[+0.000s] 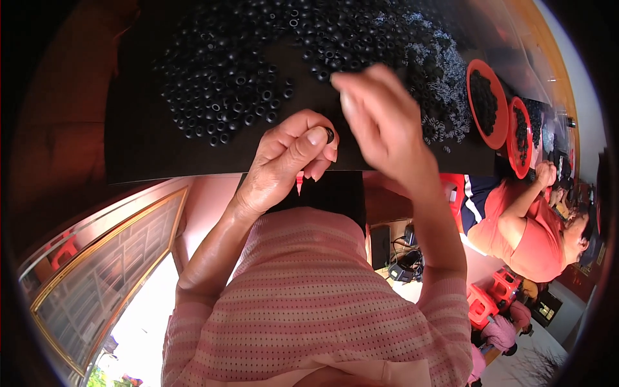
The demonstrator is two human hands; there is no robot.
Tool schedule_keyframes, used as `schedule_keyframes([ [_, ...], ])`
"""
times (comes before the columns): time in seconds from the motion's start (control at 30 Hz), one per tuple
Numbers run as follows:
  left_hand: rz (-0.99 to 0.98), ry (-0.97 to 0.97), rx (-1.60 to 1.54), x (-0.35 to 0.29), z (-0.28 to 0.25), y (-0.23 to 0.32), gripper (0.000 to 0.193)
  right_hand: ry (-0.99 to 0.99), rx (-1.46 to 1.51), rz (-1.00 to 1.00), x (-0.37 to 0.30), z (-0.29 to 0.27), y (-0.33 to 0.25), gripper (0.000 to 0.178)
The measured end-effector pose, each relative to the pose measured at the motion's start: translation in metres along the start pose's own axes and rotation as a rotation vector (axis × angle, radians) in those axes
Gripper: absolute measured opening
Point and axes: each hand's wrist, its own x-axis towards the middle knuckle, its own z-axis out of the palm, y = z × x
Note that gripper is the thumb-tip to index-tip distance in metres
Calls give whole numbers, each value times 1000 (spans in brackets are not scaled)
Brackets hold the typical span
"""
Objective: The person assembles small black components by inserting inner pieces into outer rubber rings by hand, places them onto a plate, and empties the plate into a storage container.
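Pinched between the thumb and fingers of my left hand [287, 151] is a small black ring-shaped part [329, 135], held just over the near edge of the dark table. My right hand [380, 119] is raised to the right of it, smeared by motion, so its finger contact and any small thing in it cannot be made out. Beyond both hands, a wide heap of black ring-shaped parts [222, 97] covers much of the tabletop. Small clear or silvery pieces [448, 77] lie scattered to the right, beside my right hand.
Two red bowls [503, 129] with dark parts inside stand at the table's right side. A seated person in a red shirt [538, 242] works farther right, hands together. Red stools [480, 306] and other people are behind. A framed glass panel [116, 271] is at left.
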Motion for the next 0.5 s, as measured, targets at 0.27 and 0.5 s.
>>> schedule_keyframes([
  [0.27, -15, -15, 15, -1, -1, 3, 31, -289, -619, -5, 39, 9, 44, 7],
  [0.5, -10, -48, 57, -2, -2, 4, 33, -260, -467, 16, 55, 20, 29, 5],
])
